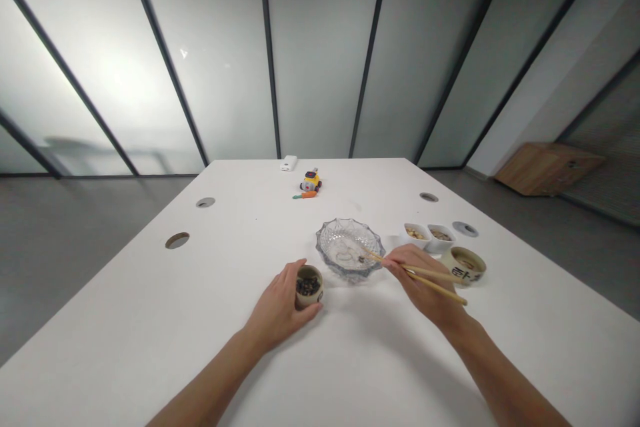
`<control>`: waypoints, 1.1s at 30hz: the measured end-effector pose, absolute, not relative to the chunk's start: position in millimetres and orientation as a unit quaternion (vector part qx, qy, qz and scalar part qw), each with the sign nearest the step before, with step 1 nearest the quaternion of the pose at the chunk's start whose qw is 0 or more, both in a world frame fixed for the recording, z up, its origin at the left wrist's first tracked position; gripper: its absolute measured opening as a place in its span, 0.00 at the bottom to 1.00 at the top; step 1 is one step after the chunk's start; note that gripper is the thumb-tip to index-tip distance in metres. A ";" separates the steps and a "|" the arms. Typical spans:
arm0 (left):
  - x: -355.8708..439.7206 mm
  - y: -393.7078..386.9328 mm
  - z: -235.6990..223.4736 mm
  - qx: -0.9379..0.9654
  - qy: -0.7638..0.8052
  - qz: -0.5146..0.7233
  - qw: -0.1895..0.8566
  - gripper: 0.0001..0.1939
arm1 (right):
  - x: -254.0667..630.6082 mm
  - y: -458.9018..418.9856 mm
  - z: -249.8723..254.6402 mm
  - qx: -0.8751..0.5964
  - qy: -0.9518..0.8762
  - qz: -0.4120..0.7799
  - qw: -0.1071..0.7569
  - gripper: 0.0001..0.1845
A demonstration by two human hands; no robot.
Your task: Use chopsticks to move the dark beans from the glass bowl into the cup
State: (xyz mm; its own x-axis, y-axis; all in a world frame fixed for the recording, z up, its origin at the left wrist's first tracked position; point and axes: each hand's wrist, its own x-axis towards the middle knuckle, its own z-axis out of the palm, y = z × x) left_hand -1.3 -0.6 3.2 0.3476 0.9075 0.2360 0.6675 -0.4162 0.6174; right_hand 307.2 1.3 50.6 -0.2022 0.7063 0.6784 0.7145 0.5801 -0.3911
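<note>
My left hand (284,307) is wrapped round a small cream cup (320,296) that stands on the white table. Dark bits, like seeds or shells, lie inside the cup. In my right hand (417,280) is a pair of wooden chopsticks (434,285), held over the near right rim of a clear glass bowl (327,255). At the chopstick tips, inside the bowl, is a small dark piece (362,258); whether they pinch it I cannot make out. The bowl sits just beyond and to the right of the cup.
Right of the bowl stand two small white dishes (417,245) with food bits and a larger cream cup (450,271) with dark lettering. Farther back lie a yellow toy vehicle (311,181), an orange toy carrot (307,195) and a white box (289,163). Round holes (177,240) pierce the table (125,320).
</note>
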 end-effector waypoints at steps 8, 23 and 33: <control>-2.2 -0.7 2.0 0.793 0.493 0.292 0.208 0.38 | 311.7 7.3 47.0 -0.479 -0.784 0.065 0.390 0.16; -1.9 -0.7 1.7 0.792 0.492 0.292 0.210 0.38 | 314.2 8.4 48.8 -0.463 -0.796 0.070 0.383 0.16; -1.3 -1.0 3.8 0.792 0.502 0.272 0.215 0.39 | 317.6 10.8 45.1 -0.452 -0.806 0.082 0.373 0.15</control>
State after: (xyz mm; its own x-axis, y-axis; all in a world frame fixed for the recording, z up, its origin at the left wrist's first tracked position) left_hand -1.3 -1.0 3.8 0.3473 0.9128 0.2150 0.6783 -0.4028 0.6146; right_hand 317.6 10.8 45.1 -0.3134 0.7892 0.5281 0.6673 0.5787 -0.4689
